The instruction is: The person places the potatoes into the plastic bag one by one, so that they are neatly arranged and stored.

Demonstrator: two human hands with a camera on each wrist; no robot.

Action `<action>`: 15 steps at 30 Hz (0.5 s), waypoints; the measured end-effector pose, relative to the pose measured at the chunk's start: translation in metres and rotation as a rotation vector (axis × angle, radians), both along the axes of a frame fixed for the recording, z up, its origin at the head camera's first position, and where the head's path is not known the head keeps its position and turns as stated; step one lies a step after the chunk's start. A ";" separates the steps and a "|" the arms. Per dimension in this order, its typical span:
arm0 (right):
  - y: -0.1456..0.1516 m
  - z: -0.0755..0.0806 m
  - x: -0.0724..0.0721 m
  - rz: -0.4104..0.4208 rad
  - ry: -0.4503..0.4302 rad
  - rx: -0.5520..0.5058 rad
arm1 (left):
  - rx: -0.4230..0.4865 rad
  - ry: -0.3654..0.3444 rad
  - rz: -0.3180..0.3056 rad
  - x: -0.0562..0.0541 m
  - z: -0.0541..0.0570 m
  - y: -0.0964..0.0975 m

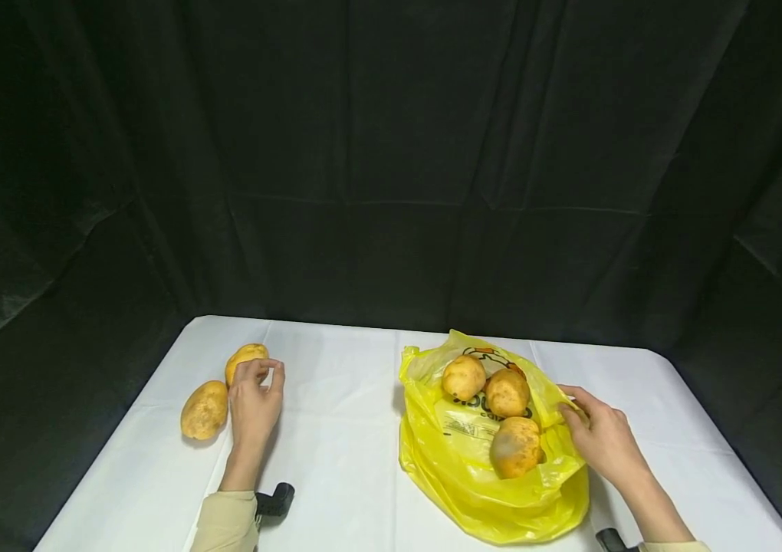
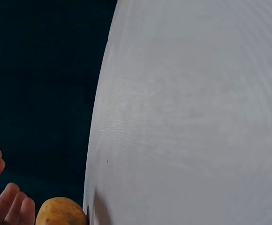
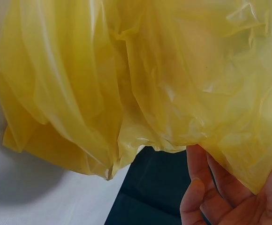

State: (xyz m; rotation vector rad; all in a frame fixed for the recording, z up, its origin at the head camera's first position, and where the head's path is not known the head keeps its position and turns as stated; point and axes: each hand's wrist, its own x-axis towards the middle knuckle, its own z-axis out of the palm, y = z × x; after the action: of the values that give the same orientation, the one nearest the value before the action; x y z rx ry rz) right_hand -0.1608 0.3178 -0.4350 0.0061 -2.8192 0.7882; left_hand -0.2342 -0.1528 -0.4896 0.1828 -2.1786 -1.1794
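My left hand, fingers loosely curled and holding nothing, is just beside two potatoes toward the left edge of the bench. My right hand pinches the right rim of a yellow bag, its wide mouth showing three potatoes. Open white cloth separates bag and left hand; a black curtain rises beyond the far edge.
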 end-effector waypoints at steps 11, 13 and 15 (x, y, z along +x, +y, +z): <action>0.001 -0.001 0.000 -0.008 -0.008 -0.001 | -0.035 0.019 0.022 -0.001 -0.004 -0.003; 0.001 -0.001 0.000 -0.009 -0.015 -0.003 | -0.041 0.043 0.025 -0.001 -0.004 -0.003; 0.002 -0.001 0.001 -0.009 -0.022 -0.007 | -0.045 0.077 0.030 -0.002 -0.003 -0.004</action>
State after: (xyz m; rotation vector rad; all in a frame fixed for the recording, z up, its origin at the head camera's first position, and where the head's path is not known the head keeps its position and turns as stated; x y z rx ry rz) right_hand -0.1599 0.3194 -0.4364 -0.0172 -2.8350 0.8009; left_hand -0.2357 -0.1565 -0.4927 0.1484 -2.1260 -1.1019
